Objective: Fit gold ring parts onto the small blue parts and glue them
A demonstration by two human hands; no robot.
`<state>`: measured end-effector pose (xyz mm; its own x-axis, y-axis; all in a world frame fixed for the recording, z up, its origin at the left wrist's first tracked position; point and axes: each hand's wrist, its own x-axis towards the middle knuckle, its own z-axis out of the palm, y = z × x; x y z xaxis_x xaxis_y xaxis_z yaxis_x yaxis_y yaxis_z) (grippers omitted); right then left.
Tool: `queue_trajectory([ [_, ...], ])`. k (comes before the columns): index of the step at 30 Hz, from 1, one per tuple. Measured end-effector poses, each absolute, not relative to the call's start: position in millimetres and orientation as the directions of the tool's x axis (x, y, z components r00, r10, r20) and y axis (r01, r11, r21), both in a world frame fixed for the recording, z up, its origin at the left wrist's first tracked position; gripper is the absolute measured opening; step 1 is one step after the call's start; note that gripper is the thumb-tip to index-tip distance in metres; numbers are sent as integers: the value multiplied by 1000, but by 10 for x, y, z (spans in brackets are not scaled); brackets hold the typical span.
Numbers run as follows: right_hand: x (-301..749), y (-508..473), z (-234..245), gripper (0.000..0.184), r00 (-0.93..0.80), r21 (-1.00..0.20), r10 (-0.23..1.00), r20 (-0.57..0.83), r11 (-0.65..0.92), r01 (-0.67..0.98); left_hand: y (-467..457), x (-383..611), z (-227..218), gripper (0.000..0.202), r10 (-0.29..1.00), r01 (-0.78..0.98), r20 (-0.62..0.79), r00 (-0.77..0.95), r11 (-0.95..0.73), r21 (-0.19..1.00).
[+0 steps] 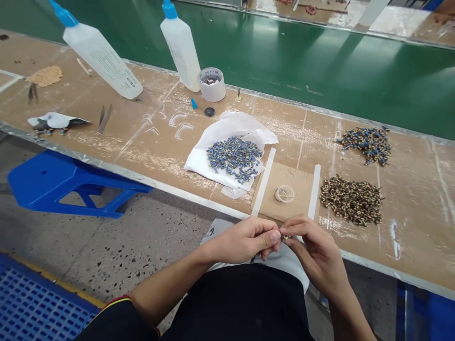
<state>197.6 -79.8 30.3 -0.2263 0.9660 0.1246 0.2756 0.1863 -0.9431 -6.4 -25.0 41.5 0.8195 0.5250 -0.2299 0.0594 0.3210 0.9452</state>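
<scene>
My left hand and my right hand meet at the table's front edge, over my lap. The right thumb and forefinger pinch a tiny dark and yellow part. My left fingertips are closed right against it; what they hold is hidden. Just beyond the hands, a small clear cup with a thin stick in it stands on a taped cardboard piece. To its left, a heap of small blue and yellow parts lies on white paper. Brown and yellow ring-like parts are piled to the right.
Behind that pile lies another heap of blue and brown parts. Two white bottles with blue caps and a tape roll stand toward the back. Tweezers lie left. A blue stool is below the table.
</scene>
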Motion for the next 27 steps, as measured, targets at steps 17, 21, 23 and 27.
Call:
queue_trajectory([
  [17,1905,-899,242,6,-2,-976,979,-204,-204,-78,-333,29,375,27,729,352,109,676,-449,821],
  [21,1893,-891,251,5,-7,-974,977,-212,-212,-77,-288,4,404,25,713,320,117,692,-447,835],
  [23,1879,-884,269,5,2,-975,978,-208,-207,-82,-270,3,424,24,705,312,126,698,-458,832],
  [27,1866,-885,308,4,9,-978,983,-181,-179,-110,-259,8,457,24,694,303,163,701,-497,813],
])
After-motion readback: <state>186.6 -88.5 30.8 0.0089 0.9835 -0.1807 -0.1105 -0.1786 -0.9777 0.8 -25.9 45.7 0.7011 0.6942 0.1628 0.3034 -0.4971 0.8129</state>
